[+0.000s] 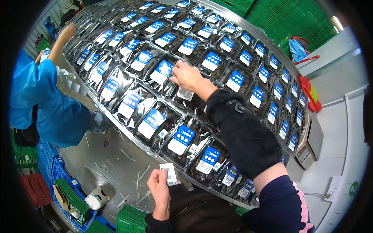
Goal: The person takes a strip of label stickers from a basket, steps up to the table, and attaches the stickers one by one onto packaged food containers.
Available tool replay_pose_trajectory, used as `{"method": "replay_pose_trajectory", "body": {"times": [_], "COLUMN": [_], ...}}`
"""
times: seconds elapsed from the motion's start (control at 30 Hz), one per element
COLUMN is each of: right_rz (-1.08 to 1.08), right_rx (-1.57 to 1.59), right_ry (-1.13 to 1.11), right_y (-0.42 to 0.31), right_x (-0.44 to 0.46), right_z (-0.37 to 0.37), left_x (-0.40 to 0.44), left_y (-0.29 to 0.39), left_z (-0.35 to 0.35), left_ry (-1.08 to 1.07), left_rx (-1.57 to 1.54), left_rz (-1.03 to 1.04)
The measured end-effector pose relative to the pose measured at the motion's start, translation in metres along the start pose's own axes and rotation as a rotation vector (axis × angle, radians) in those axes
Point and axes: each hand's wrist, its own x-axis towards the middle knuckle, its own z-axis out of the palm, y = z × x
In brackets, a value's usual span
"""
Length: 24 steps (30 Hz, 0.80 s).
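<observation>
My left hand (159, 192) is at the near edge of the table, its thumb and fingers closed on a small white sheet of stickers (171, 175) printed with dark codes. My right hand (190, 79) reaches over the middle rows of packs. Its fingers are bent together at the right edge of a blue-and-white label (161, 72) on a film-wrapped black tray; whether they hold a small sticker is hidden. Just below that hand lies another wrapped tray (185, 94), partly covered. Some nearer packs carry a small extra sticker, such as the one on this front tray (162, 133).
Many wrapped trays cover the metal table (128, 134). A co-worker in a blue gown (58, 112) stands at the left, an arm over the table. Green crates (287, 23) are stacked behind. A scale (311, 139) stands right; blue crates (48, 159) and scraps lie on the floor side.
</observation>
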Motion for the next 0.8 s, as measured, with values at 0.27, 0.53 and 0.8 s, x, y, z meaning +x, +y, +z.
{"method": "replay_pose_trajectory", "body": {"times": [0.27,0.53,0.8], "right_rz": [0.192,0.111,0.205], "right_rx": [-0.172,1.101,1.211], "right_ry": [0.178,-0.300,-0.134], "right_y": [-0.008,-0.117,-0.120], "right_x": [0.003,-0.179,-0.217], "right_z": [0.028,-0.040,-0.072], "left_x": [-0.006,0.005,0.005], "left_y": [-0.002,0.001,0.000], "left_z": [-0.008,0.010,0.054], "left_ry": [0.004,-0.058,-0.170], "left_rx": [-0.001,0.004,0.114], "left_rz": [0.021,0.128,0.273]}}
